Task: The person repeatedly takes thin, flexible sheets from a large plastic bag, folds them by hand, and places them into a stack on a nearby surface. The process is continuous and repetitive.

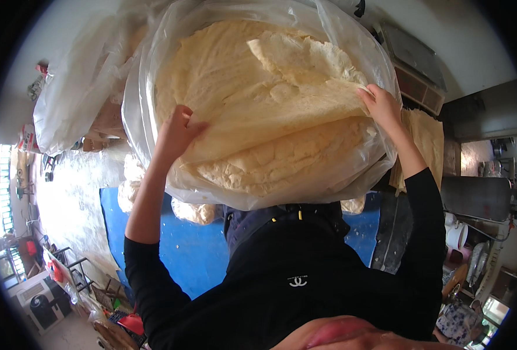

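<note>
Thin, pale yellow sheets (236,83) with ragged edges lie stacked in a large clear plastic bag (258,202) in front of me. My right hand (378,103) pinches the edge of the top sheet at the right side of the bag. At the left, my left hand (179,131) is on the same sheet, thumb and fingers curled at its edge; whether it grips the sheet is hard to tell. Between my hands the sheet's near edge is raised, with more folded layers (262,168) showing below. A torn flap (306,54) lies folded on top towards the back.
Another plastic bag (76,87) stands at the left. Small wrapped bundles (192,212) rest on a blue floor covering (188,258). Right of the bag are a platform scale (411,57) and brownish sheets (424,144). A person in patterned clothing (460,321) is at the lower right.
</note>
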The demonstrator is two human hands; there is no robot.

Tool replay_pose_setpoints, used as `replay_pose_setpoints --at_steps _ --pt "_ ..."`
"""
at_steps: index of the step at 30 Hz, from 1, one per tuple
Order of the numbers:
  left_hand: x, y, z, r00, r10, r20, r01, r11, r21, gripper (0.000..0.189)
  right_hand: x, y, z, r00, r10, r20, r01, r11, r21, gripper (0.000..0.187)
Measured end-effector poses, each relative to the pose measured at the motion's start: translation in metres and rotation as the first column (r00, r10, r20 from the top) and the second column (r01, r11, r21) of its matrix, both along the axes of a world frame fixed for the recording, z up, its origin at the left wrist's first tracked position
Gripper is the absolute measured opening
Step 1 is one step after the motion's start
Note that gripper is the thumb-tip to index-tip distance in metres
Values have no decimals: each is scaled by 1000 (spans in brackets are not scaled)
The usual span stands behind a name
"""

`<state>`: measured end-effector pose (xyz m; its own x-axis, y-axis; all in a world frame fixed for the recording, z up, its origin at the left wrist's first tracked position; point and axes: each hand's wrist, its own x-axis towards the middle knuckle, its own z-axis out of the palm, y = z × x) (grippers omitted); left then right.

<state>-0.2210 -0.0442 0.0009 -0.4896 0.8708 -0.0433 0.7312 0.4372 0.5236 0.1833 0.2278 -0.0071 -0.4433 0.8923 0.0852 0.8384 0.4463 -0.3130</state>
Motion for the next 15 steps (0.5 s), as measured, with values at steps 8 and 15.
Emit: replay_pose_setpoints --at_steps 8,15 --pt "128 35 -6 707 -665 -239 707 673 218 61 -4 -10 29 998 56 9 -56 995 86 33" --pt "142 47 -30 584 -735 -343 781 624 -8 62 -47 -72 30 924 348 157 -382 852 359 39"
